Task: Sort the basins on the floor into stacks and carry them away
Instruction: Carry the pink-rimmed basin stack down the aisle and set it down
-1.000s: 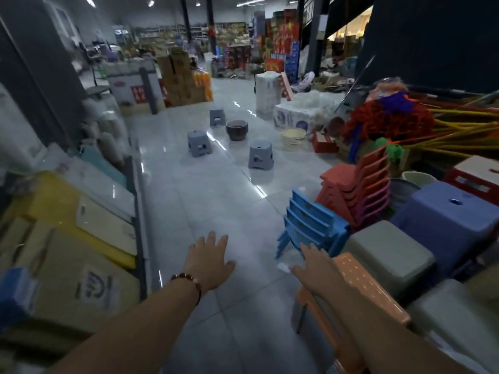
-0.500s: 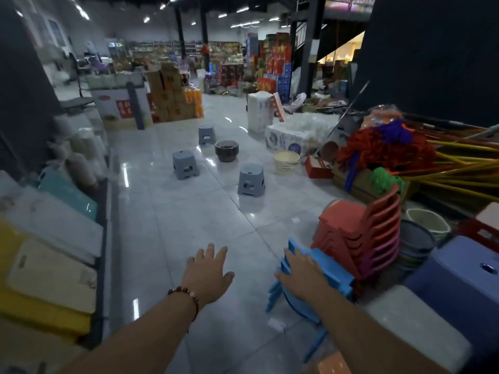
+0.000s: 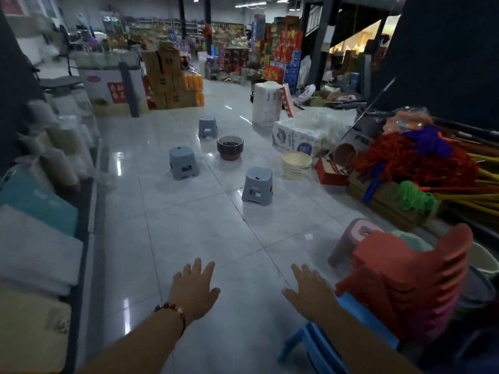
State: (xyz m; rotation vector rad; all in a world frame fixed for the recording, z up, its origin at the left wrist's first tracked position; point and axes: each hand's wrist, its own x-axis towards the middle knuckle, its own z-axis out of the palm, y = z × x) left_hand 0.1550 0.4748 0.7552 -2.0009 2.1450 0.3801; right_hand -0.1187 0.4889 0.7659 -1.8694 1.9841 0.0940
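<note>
Two basins stand on the tiled floor well ahead of me: a dark brown basin (image 3: 230,147) in the middle of the aisle and a cream basin (image 3: 296,164) to its right, near the wrapped packs. My left hand (image 3: 194,288), with a bead bracelet at the wrist, is stretched out low in the centre with fingers spread and nothing in it. My right hand (image 3: 309,290) is also open and held out, just left of a stack of blue chairs (image 3: 334,346). Both hands are far from the basins.
Three grey stools (image 3: 256,186) (image 3: 183,162) (image 3: 208,126) stand around the basins. A stack of red chairs (image 3: 410,276) and a pink stool (image 3: 351,238) sit at the right, with more basins (image 3: 483,260) behind them. Mops (image 3: 410,157) and shelving (image 3: 40,211) line the sides.
The view has moved forward along the aisle and the stools and basins are nearer. My right hand has come off the blue chairs and now hovers open beside them.
</note>
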